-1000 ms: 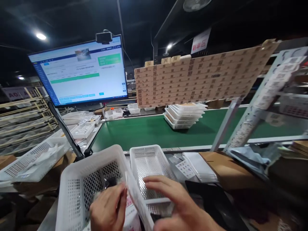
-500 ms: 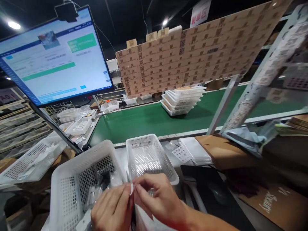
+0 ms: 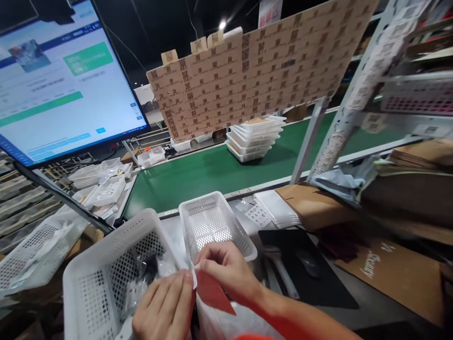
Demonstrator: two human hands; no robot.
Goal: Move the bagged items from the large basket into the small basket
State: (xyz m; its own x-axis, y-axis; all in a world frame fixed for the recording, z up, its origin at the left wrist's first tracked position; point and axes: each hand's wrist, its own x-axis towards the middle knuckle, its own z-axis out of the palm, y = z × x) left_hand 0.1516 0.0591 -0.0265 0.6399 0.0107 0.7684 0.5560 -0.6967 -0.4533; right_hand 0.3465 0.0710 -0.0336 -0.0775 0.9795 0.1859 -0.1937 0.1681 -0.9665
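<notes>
Head view: you've got both hands at the table's near edge, working the white bag [image 3: 240, 326]. It sits upright between and below your hands, top edge up, lower part cut off by the frame. Your left hand [image 3: 164, 304] is closed, fingers together, tips on the bag's edge; thumb hidden. Your right hand [image 3: 228, 269] is curled, thumb and forefinger pinched on the same edge, just beside the left tips. Red patch on the bag below your right hand; can't tell if it's print or light.

Big bin [image 3: 72, 293] is at the table's left edge, clear packets [image 3: 139, 285] inside, left hand overlapping its near right corner. Small bin [image 3: 212, 222] is beside it at the table [image 3: 174, 226]'s far edge, its near side partly behind your right hand. Right of that: black mat [image 3: 336, 283] with mouse [image 3: 308, 264]; white-handled tool [image 3: 285, 274] over the mat's left edge. White mailers [image 3: 279, 208] lie at the far edge. Green belt [image 3: 184, 179] runs beyond, basket stack [image 3: 251, 141] on it.
</notes>
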